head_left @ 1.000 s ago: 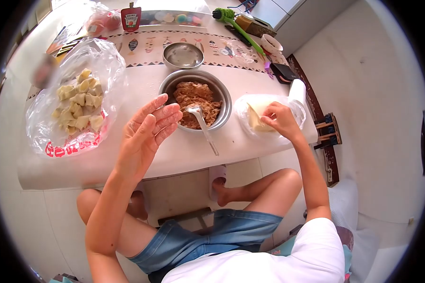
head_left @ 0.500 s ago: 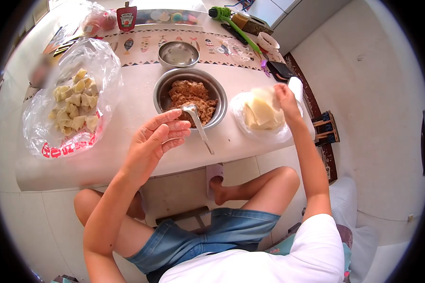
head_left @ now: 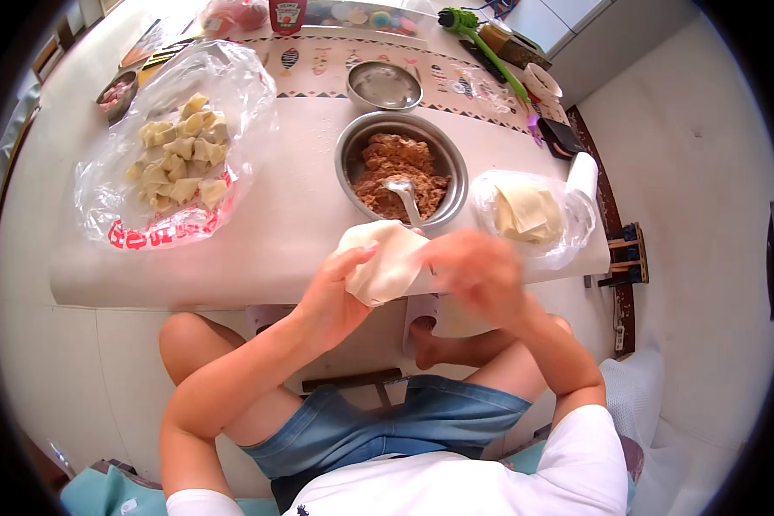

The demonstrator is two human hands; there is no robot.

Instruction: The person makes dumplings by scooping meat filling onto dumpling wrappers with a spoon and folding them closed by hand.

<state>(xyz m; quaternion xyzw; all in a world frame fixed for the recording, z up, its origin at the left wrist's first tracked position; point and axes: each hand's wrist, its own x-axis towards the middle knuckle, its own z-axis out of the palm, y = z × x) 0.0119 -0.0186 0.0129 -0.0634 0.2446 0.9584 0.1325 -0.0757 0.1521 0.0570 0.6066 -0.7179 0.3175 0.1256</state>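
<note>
A thin pale wrapper [head_left: 385, 265] lies across the palm and fingers of my left hand [head_left: 340, 297], with the thumb over its edge. My right hand [head_left: 482, 273] is blurred by motion at the wrapper's right edge; its fingers are smeared. Just beyond both hands is a steel bowl [head_left: 346, 176] of brown minced filling [head_left: 396, 162], with a metal spoon [head_left: 402, 191] standing in it. To the right, a stack of wrappers [head_left: 527, 213] rests on a clear plastic bag [head_left: 579, 225]. Several folded dumplings [head_left: 181, 155] lie in a plastic bag [head_left: 90, 191] at the left.
An empty-looking steel bowl [head_left: 384, 86] stands behind the filling bowl. A white roll [head_left: 582, 176], a dark wallet-like item [head_left: 561, 138] and a white bowl [head_left: 542, 82] are at the right. A ketchup pouch [head_left: 287, 15] stands at the back.
My right hand has moved from the wrapper stack leftward to my left hand, where a wrapper now lies. My left hand, empty before, holds it. The camera view has shifted.
</note>
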